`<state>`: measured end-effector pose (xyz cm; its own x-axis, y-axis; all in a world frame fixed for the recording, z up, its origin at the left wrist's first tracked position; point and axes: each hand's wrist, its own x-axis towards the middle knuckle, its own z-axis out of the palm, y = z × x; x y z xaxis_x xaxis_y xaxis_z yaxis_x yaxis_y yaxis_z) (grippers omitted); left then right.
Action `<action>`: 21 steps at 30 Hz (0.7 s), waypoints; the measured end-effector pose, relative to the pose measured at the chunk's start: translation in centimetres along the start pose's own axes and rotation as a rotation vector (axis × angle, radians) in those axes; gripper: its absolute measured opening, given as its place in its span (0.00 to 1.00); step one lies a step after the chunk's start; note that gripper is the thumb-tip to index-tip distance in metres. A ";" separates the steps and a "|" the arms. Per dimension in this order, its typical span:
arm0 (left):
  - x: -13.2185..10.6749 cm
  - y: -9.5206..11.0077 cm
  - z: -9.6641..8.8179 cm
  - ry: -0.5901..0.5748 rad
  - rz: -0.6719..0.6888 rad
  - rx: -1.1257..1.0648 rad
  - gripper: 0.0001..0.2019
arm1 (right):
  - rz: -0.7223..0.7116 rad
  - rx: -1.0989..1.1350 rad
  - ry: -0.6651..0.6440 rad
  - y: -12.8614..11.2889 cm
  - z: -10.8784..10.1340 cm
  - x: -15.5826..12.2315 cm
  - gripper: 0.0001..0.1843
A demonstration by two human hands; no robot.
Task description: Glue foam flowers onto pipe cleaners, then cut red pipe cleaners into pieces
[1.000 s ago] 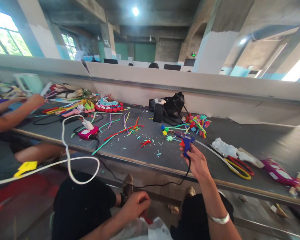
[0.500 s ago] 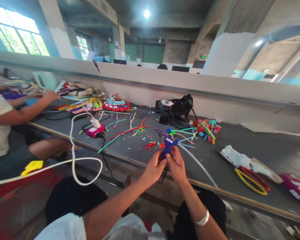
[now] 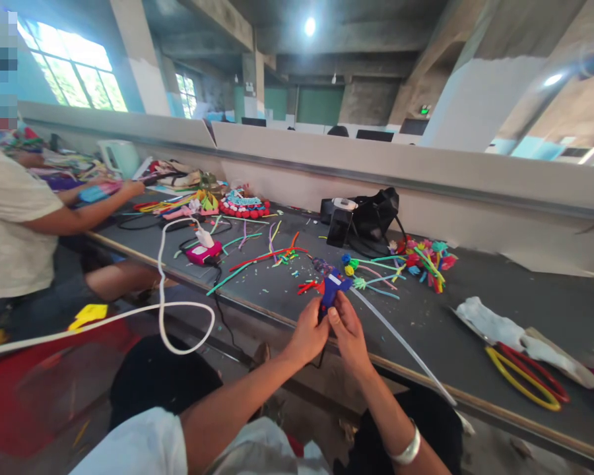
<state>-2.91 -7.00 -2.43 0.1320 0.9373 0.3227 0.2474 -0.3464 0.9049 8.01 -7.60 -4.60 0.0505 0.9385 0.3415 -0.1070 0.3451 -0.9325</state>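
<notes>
My right hand (image 3: 347, 333) grips the handle of a blue glue gun (image 3: 332, 289) with an orange trigger, held just above the front edge of the dark table (image 3: 426, 330). My left hand (image 3: 309, 333) is pinched against the gun's handle from the left, what it holds is hidden. A clear glue stick (image 3: 400, 343) runs from the gun's back to the right. The gun's black cord drops below my hands. Small pipe-cleaner flowers (image 3: 356, 270) lie just beyond the gun's nozzle.
Loose coloured pipe cleaners (image 3: 262, 254), a pink power strip (image 3: 204, 252) with a white cable (image 3: 163, 297), a black bag (image 3: 371, 218), a flower bunch (image 3: 428, 254), white cloth (image 3: 495, 323) and yellow-red hoops (image 3: 527, 373) lie on the table. Another person (image 3: 24, 218) works at the left.
My left hand came up from my lap and joined the right on the glue gun. The gun has drawn back toward the table's front edge. The view shifted right.
</notes>
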 end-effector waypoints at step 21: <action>13.3 -7.0 -28.7 -0.016 -0.449 -0.208 0.07 | -0.151 -0.514 -0.431 -2.8 -0.8 -1.5 0.13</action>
<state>-30.44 9.04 3.54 0.0720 0.9908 -0.1143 0.0863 0.1079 0.9904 9.01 -9.99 -2.64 -0.3835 0.8375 0.3892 0.3605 0.5237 -0.7718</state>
